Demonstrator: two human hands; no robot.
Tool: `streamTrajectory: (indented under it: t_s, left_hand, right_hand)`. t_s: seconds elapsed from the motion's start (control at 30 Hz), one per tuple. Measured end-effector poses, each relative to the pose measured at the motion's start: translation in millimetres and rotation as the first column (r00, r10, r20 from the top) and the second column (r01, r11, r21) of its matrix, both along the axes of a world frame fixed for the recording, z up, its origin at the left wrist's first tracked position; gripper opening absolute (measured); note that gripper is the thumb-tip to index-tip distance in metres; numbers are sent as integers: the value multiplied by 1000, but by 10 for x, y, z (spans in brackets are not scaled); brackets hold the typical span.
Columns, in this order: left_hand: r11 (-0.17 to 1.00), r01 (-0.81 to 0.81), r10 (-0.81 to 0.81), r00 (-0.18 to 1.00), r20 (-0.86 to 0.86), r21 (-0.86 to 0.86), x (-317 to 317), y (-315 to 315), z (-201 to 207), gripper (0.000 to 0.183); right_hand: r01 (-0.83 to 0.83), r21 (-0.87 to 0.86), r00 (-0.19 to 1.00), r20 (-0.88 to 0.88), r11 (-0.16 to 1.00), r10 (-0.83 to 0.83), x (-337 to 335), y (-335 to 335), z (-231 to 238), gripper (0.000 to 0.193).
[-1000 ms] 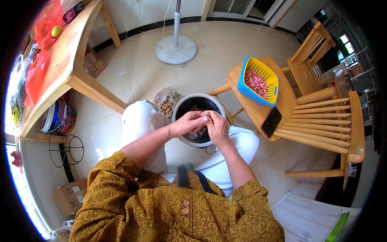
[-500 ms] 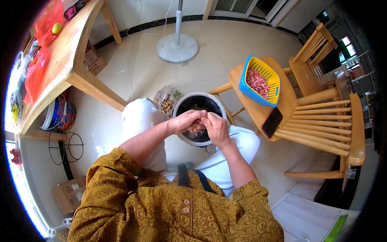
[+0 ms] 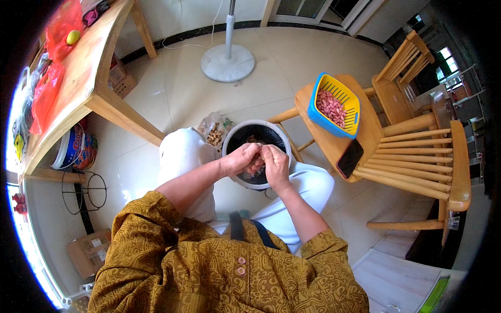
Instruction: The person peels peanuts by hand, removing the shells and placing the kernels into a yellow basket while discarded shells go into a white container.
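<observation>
"How do the hands stand?"

"There are two, meeting at the centre of the frame: the left hand (image 3: 243, 159) and the right hand (image 3: 275, 163), fingers curled inward. What lies between them is hidden, so I cannot tell whether either grip pinches anything."

"And under them?"

"One bucket (image 3: 257, 122), pale-rimmed with a black lining. Brown scraps show inside, too covered to count."

"Where are the nuts?"

"In two places. Tan nuts (image 3: 214, 137) sit in one clear bag (image 3: 223, 123), just beside the bucket at its upper left. Many pink nuts (image 3: 331, 108), too small to count, lie in one yellow basket (image 3: 352, 98) set in one blue tub (image 3: 319, 118), right of centre."

"What holds the tub?"

"The nearer of two wooden chairs; its seat (image 3: 371, 125) also carries one phone (image 3: 350, 158). The other chair (image 3: 395, 108) stands at upper right."

"Farther out?"

"At upper left, one wooden counter (image 3: 93, 73) with red plastic in two stretches and one yellow fruit (image 3: 73, 37). One round white stand base (image 3: 228, 63) is at top centre. At lower left, one cardboard box (image 3: 88, 253)."
</observation>
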State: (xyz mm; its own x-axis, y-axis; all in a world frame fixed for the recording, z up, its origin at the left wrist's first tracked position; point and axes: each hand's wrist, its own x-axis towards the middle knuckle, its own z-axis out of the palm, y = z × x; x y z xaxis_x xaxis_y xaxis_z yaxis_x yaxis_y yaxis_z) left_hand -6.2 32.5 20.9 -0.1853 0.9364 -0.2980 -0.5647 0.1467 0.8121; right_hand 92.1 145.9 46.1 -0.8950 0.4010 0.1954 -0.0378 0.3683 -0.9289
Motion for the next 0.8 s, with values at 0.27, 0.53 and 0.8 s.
streamTrajectory:
  t_s: [0.27,0.53,0.8]
  left_hand:
    - [997,-82,82,996,21,7,12,7,276,44]
    - [999,-39,40,994,97,-15,-87,-24,203,53]
    - [994,-88,84,995,58,67,-24,-2,206,45]
  right_hand:
    - [68,-194,998,5,979,-69,-42,115,-51,27]
    - [-41,161,994,-96,986,57,-80,285,-46,24]
    - [-162,-546,986,-54,822,158,-34,240,120,16]
